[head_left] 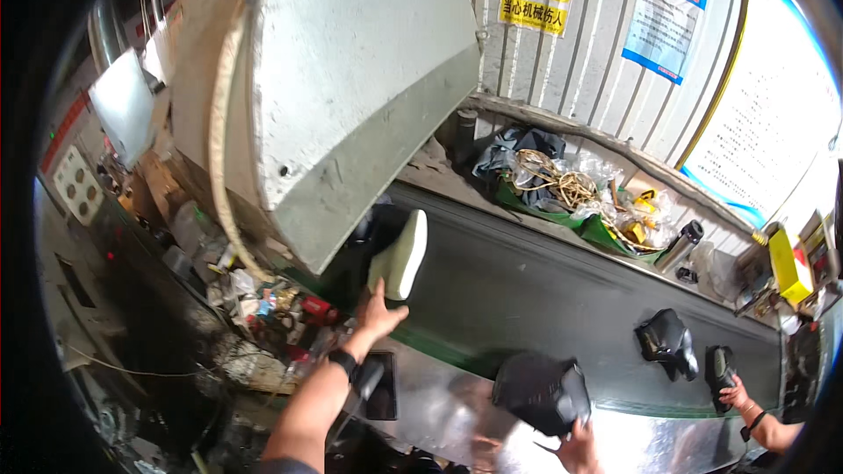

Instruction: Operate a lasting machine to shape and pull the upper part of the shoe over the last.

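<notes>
My left grip (pixel 379 316) is touching the lower end of one pale shoe (pixel 399 259), thumb spreading outward; I cannot tell whether it is closing round it. My right grip (pixel 580 449) is holding one black shoe (pixel 536 391) by its shiny end; both are blurring, and my grip is nearing the lower edge. The pale shoe is tilting above one conveyor belt (pixel 527 281), beside one grey hood (pixel 386 140) that is partly hiding a dark thing (pixel 379 225). Rightward, a second black shoe (pixel 667 344) is lying on the belt, and one co-worker's hand (pixel 733 393) is gripping a third black shoe (pixel 722 373). Beyond, one steel flask (pixel 679 247) is leaning near tangled scraps (pixel 562 180), too jumbled for counting.
</notes>
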Demonstrator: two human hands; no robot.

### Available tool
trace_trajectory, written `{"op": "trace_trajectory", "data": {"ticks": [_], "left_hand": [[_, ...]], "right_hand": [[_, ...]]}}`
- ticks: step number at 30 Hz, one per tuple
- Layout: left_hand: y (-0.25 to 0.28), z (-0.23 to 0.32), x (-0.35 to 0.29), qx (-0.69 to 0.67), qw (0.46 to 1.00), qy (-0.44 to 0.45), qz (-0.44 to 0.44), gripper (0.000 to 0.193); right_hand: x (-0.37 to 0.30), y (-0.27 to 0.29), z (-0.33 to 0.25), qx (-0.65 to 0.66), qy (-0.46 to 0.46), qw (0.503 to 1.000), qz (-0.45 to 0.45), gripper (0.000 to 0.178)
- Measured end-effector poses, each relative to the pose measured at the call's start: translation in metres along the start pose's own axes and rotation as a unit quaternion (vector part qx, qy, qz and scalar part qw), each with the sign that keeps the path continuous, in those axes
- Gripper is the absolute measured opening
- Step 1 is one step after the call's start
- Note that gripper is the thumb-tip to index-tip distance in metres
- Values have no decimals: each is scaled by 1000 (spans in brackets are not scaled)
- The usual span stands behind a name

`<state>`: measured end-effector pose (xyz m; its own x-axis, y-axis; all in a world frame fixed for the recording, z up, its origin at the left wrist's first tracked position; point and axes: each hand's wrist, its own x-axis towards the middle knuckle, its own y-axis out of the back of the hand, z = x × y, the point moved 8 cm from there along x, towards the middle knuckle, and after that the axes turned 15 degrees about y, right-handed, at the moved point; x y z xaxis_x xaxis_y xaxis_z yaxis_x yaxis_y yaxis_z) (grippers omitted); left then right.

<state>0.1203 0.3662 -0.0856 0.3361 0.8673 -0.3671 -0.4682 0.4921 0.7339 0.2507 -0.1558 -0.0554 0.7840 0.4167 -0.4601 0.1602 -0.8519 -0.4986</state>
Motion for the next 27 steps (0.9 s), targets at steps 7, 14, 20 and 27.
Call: {"op": "trace_trajectory", "data": {"ticks": [7,14,20,27], "left_hand": [[-45,5,65,82,988,95,94,129],[-1,72,-100,182,937,-262,144,82],[-42,77,-316,225,777,-581,88,50],[-140,38,-455,204,662,-720,53,27]], "right_hand": [[-81,44,17,40,-3,994,100,45],[-124,95,37,165,51,979,112,53],[-101,107,31,216,58,964,141,48],[-87,98,-9,11,164,980,109,38]]}}
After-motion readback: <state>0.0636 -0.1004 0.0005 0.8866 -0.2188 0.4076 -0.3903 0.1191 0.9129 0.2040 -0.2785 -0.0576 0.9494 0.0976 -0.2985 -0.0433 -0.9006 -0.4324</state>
